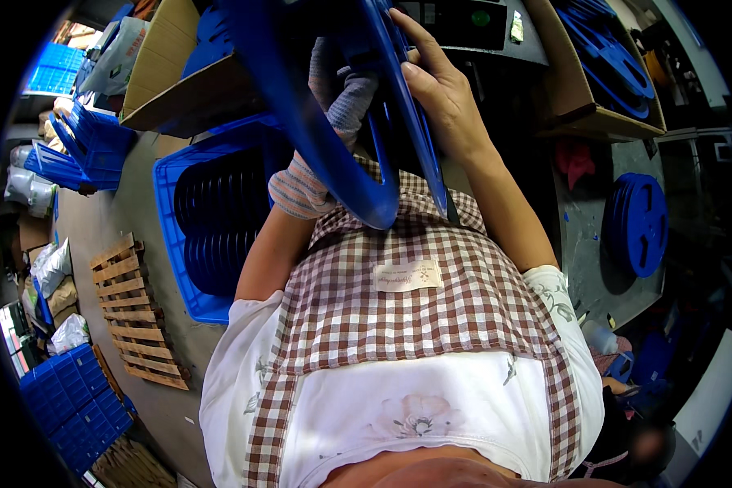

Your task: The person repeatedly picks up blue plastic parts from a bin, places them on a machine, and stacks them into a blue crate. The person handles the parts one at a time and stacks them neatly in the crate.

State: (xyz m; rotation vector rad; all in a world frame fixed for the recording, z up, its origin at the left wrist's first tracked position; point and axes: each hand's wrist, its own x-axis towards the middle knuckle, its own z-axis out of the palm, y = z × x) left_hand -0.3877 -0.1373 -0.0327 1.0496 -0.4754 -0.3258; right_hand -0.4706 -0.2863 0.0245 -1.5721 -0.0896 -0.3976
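Note:
A big blue plastic reel point(372, 213) with two round flanges is held up in front of my chest, close to the camera, its upper part cut off by the frame. My left hand point(342, 106), in a striped knit glove, reaches between the flanges with its fingers bent at the reel's inner part; the flange partly hides it. My bare right hand point(443, 93) grips the right flange from outside, thumb and forefinger at its rim.
Left of me stands a blue crate point(167, 220) with rows of black discs. Cardboard boxes point(150, 61) point(598, 120) with blue plastic parts flank the work area. Stacked blue discs point(638, 224) lie on the right-hand table point(577, 244). A wooden pallet point(138, 313) rests on the floor.

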